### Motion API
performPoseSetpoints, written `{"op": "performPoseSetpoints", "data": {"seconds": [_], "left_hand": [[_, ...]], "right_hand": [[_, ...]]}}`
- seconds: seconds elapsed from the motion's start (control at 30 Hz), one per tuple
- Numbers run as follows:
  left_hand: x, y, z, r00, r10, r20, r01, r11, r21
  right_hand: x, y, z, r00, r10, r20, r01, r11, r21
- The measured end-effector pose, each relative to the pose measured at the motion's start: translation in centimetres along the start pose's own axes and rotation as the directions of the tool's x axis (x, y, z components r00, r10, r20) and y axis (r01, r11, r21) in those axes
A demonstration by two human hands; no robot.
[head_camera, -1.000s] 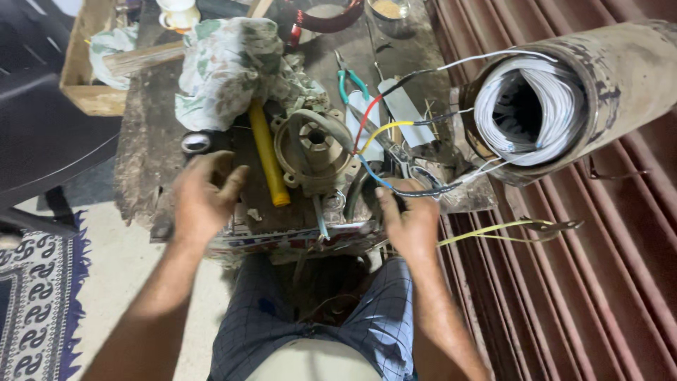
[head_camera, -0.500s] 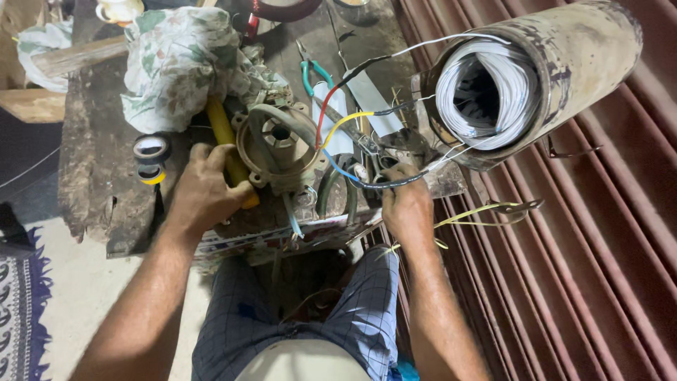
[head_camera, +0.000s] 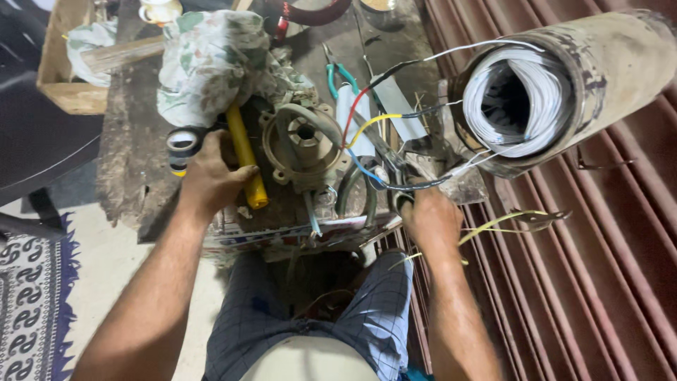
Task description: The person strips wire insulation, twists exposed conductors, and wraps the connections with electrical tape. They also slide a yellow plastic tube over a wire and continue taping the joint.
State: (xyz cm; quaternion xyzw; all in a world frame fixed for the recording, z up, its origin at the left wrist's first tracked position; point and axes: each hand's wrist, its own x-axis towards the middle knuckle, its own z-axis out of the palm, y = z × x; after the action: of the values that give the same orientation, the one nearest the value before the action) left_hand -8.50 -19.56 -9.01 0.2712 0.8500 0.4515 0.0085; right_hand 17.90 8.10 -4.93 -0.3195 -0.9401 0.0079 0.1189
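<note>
step: picking up tool | left hand point(head_camera: 211, 176) curled onto yellow handle point(head_camera: 245, 156) | right hand point(head_camera: 431, 220) pinching coloured wires point(head_camera: 367, 152) | next: needs firmer handle grip, likely

I see a smooth yellow plastic handle point(head_camera: 243, 152) and a dull, cast-metal housing point(head_camera: 305, 144). The worktop point(head_camera: 130, 162) is rough, stained wood. The cylinder point(head_camera: 599, 77) looks rusty and matt, its white windings point(head_camera: 543, 95) glossy.

right hand point(head_camera: 431, 220) fingertips hidden among wires point(head_camera: 395, 185), motor cylinder point(head_camera: 564, 85) cut off right, yellow handle's point(head_camera: 244, 156) head perhaps under cloth point(head_camera: 211, 63)
</note>
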Motion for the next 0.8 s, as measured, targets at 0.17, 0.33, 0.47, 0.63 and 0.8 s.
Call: {"op": "performPoseSetpoints", "data": {"seconds": [0.17,0.33,0.47,0.63,0.8], "left_hand": [[0.8,1.2,-0.2,1.000,-0.010,0.004,0.010,0.995,-0.097],[0.2,2.2,0.0,0.973,-0.218,0.071,0.226,0.965,-0.132],[0.5,2.1,0.4,0.964,-0.207,0.165,0.260,0.857,-0.444],[1.1,1.6,0.7,0.879,-0.341,0.332,0.476,0.615,-0.629],[0.9,1.3,0.7,0.915,-0.257,0.310,0.401,0.659,-0.637]], "right_hand": [[-1.4,1.0,-1.3,0.997,0.025,0.069,-0.031,0.996,0.086],[-2.9,2.1,-1.3,0.982,0.123,0.143,-0.145,0.977,0.155],[-4.6,4.0,-1.2,0.975,0.134,0.178,-0.203,0.864,0.460],[-9.8,4.8,1.7,0.862,0.209,0.462,-0.498,0.181,0.848],[-16.4,3.8,5.6,0.855,-0.433,0.287,-0.312,0.013,0.950]]}}
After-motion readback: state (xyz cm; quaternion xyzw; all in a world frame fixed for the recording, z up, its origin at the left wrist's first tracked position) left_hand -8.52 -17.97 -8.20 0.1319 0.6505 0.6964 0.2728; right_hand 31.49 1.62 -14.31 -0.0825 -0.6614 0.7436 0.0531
